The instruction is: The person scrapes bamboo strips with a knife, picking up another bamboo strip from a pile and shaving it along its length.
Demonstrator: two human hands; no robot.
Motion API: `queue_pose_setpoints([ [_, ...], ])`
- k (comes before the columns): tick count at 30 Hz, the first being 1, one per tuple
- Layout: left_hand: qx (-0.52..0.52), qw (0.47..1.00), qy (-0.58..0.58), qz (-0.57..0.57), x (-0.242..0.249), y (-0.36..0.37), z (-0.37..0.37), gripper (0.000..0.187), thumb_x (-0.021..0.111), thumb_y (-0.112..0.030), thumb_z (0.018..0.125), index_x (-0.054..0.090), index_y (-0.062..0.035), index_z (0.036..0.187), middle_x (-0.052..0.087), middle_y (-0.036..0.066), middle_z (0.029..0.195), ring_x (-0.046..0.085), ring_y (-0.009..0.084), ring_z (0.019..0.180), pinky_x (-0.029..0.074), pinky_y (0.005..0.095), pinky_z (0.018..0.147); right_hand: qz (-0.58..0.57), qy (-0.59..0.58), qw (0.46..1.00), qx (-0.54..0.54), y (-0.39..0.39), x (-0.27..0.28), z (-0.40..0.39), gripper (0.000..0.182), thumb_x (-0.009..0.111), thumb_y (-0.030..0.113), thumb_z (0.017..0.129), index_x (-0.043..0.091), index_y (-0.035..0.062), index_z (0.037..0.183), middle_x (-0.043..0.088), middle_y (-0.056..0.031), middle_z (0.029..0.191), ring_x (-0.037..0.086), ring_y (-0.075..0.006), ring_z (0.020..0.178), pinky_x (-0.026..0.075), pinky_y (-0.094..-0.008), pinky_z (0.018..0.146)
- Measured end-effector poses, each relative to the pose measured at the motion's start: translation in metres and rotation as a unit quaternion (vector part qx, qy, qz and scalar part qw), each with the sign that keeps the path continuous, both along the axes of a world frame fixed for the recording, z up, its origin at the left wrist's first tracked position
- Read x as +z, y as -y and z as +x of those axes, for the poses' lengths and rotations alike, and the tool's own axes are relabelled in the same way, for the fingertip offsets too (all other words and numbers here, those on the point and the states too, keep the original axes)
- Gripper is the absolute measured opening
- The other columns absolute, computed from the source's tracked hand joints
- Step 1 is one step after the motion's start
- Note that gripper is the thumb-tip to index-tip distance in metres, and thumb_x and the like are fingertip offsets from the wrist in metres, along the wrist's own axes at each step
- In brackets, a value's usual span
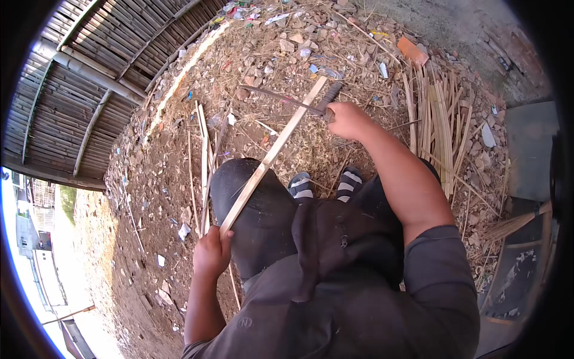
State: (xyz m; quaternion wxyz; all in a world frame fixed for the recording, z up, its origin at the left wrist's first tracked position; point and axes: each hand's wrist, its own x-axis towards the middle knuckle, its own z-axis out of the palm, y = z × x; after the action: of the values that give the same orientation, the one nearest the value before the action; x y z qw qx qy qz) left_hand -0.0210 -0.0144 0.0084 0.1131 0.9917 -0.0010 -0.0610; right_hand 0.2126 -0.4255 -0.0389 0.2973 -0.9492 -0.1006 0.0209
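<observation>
A long pale bamboo strip (275,149) runs slantwise over my left thigh, away from me. My left hand (212,251) is closed around its near end. In my right hand (350,121) is a sickle (281,97) with a thin, slightly curved dark blade and a dark ribbed handle. The fingers grip it close to where blade and handle meet. Its blade crosses the strip near the far end; whether it is cutting into the wood cannot be made out.
A bundle of split bamboo strips (439,119) lies on the right, and a few loose strips (204,149) lie left of my knee. Stones and litter cover the ground. A brick (412,51) sits at the back right. A bamboo-slat wall (72,102) stands left.
</observation>
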Motion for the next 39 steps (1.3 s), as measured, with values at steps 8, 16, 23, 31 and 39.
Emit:
queue_pose_setpoints([
  [8, -0.004, 1.0, 0.005, -0.022, -0.017, -0.009, 0.0, 0.038, 0.058, -0.041, 0.101, 0.051, -0.0043, 0.092, 0.065, 0.026, 0.072, 0.065, 0.0492, 0.069, 0.049, 0.0591, 0.061, -0.105, 0.03, 0.985, 0.134, -0.035, 0.034, -0.038, 0.029, 0.07, 0.017, 0.078, 0.068, 0.0096, 0.105, 0.07, -0.0203, 0.086, 0.068, -0.0422, 0.086, 0.055, -0.0523, 0.077],
  [16, 0.002, 0.999, 0.034, 0.038, -0.008, -0.003, -0.002, 0.037, 0.059, -0.041, 0.101, 0.051, -0.0057, 0.092, 0.066, 0.025, 0.072, 0.066, 0.0486, 0.068, 0.051, 0.0583, 0.059, -0.089, 0.025, 0.993, 0.072, -0.022, 0.019, -0.021, 0.024, 0.069, 0.016, 0.076, 0.069, 0.0086, 0.099, 0.071, -0.0167, 0.089, 0.07, -0.0393, 0.088, 0.056, -0.0508, 0.077],
  [23, 0.013, 0.999, 0.043, -0.002, -0.024, -0.008, -0.012, 0.036, 0.06, -0.04, 0.1, 0.053, -0.0054, 0.093, 0.065, 0.025, 0.069, 0.066, 0.0488, 0.066, 0.05, 0.0594, 0.058, -0.084, 0.032, 0.993, 0.08, -0.016, 0.017, -0.024, 0.019, 0.068, 0.017, 0.078, 0.069, 0.013, 0.096, 0.071, -0.016, 0.087, 0.071, -0.0384, 0.089, 0.056, -0.0524, 0.076],
  [31, 0.02, 0.999, 0.025, 0.018, -0.009, 0.0, -0.008, 0.034, 0.06, -0.038, 0.1, 0.053, -0.0053, 0.094, 0.064, 0.025, 0.068, 0.065, 0.049, 0.065, 0.05, 0.059, 0.057, -0.133, 0.012, 0.975, 0.176, -0.051, 0.044, -0.044, 0.019, 0.067, 0.018, 0.078, 0.071, 0.0124, 0.095, 0.071, -0.018, 0.084, 0.07, -0.0404, 0.085, 0.056, -0.0526, 0.075],
  [39, 0.027, 0.999, 0.012, 0.019, -0.003, -0.003, -0.007, 0.034, 0.062, -0.037, 0.1, 0.053, -0.0051, 0.094, 0.065, 0.024, 0.07, 0.065, 0.0485, 0.066, 0.05, 0.0583, 0.057, -0.052, 0.021, 0.997, 0.056, -0.029, 0.004, -0.012, 0.018, 0.068, 0.018, 0.076, 0.067, 0.0066, 0.09, 0.068, -0.0203, 0.082, 0.068, -0.0422, 0.084, 0.053, -0.053, 0.073],
])
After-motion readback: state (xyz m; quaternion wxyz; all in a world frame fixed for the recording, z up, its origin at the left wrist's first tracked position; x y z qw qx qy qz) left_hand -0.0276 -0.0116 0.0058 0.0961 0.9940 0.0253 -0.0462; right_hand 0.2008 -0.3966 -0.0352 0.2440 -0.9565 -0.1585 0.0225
